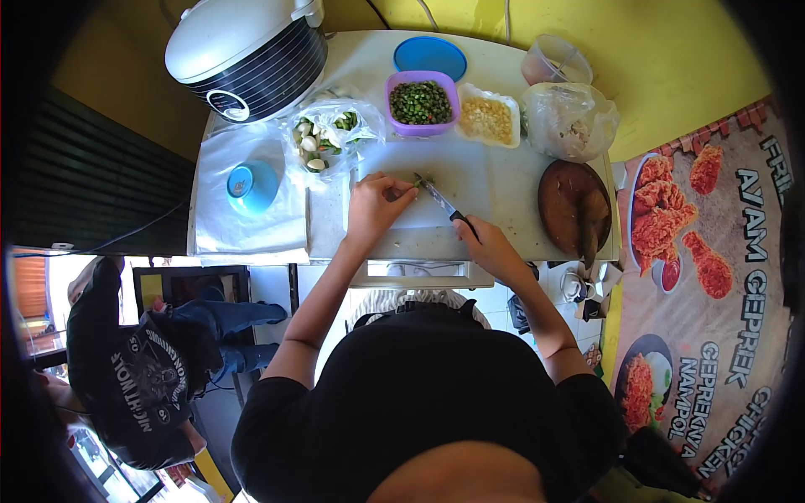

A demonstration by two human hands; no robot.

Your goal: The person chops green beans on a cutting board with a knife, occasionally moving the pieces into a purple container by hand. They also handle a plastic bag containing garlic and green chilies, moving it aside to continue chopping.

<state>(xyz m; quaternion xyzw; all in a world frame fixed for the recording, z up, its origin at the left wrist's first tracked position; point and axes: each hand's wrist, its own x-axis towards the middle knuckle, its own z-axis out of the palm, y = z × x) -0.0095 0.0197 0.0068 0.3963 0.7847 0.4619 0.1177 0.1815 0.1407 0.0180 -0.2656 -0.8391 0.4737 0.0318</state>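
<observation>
My right hand is closed round the black handle of a knife, its blade pointing up and left over a white cutting board. At the blade's tip lies a small green piece, which my left hand pinches at its left side. Cut green pieces fill a purple container behind the board. To its right, a clear tray holds pale chopped bits. On the left, a plastic bag contains white and green pieces.
A blue bowl stands upside down at left, below a rice cooker. At right are a brown mortar with a pestle, a plastic bag and a clear container. A blue lid lies at back. Another person is at lower left.
</observation>
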